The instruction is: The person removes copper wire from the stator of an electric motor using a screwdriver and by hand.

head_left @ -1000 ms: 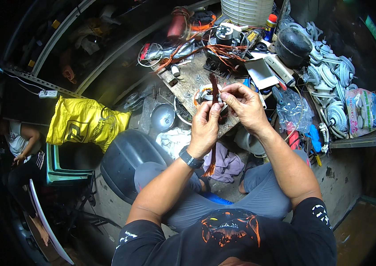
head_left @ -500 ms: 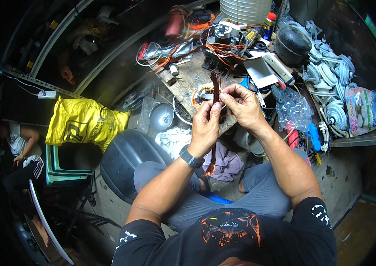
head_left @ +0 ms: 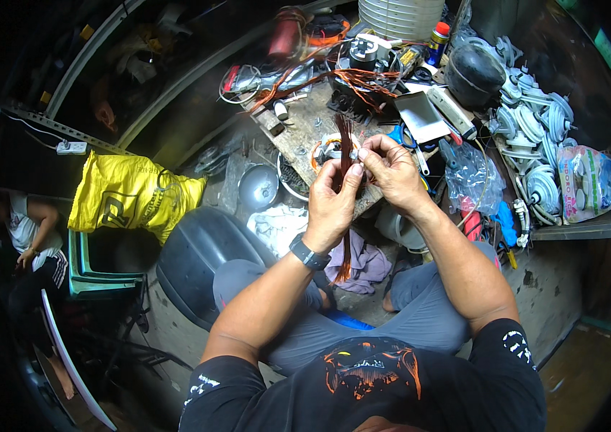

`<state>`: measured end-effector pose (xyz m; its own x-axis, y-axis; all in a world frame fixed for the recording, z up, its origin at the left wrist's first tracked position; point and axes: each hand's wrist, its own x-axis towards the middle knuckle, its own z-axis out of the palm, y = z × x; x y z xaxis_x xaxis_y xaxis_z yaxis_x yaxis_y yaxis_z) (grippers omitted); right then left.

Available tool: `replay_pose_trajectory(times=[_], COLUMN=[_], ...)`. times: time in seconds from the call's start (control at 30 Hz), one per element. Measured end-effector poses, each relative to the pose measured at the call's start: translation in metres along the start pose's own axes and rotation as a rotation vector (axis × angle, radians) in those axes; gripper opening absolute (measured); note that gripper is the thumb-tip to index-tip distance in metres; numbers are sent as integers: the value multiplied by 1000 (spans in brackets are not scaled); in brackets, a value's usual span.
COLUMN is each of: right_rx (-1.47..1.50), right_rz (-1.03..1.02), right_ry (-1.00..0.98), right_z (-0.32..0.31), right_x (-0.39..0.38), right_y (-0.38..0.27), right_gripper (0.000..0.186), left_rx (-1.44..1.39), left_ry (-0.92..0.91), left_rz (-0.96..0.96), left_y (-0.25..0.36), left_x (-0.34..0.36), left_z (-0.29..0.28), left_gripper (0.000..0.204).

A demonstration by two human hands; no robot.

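Note:
A bundle of dark copper wires (head_left: 345, 135) stands upright before me, its upper ends fanned out and its lower end showing below my wrist. My left hand (head_left: 331, 203) is closed round the middle of the bundle, with thumb and fingers pressed on it. Beside it my right hand (head_left: 394, 175) pinches something small and pale against the wires; its kind is too small to make out. Past my hands, a ring-shaped part with orange edging (head_left: 315, 155) lies on the wooden board (head_left: 298, 137).
A motor-like part with orange wires (head_left: 363, 79) stands at the back. To the right are blue scissors (head_left: 396, 134), a clear plastic bag (head_left: 466, 173) and several pale pulley-like parts (head_left: 529, 126). A metal bowl (head_left: 259, 187) and a yellow sack (head_left: 132, 194) lie left; a person (head_left: 35, 230) sits beyond.
The upper ends of the wires have spread wider and lean slightly left. Both hands keep nearly the same place and hold. The whole view has shifted slightly.

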<state>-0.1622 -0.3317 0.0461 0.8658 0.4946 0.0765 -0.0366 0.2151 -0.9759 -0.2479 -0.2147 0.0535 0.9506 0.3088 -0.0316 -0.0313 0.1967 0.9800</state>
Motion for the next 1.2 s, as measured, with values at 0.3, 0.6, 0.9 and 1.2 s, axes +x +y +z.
replay_pose_trajectory(times=[0.3, 0.6, 0.9, 1.2], right_rx=[40, 77, 25, 52], right_rz=[27, 4, 29, 4], right_ry=[-12, -91, -150, -156], right_z=[3, 6, 2, 3], right_x=[-3, -4, -5, -4], right_y=[-4, -13, -9, -8], right_gripper=[10, 16, 16, 16], left_rx=[56, 156, 117, 159], left_ry=[86, 142, 140, 162], left_rz=[104, 237, 185, 281], left_y=[1, -2, 17, 11], left_x=[2, 4, 1, 4], left_z=[0, -3, -4, -5], left_gripper=[17, 17, 17, 16])
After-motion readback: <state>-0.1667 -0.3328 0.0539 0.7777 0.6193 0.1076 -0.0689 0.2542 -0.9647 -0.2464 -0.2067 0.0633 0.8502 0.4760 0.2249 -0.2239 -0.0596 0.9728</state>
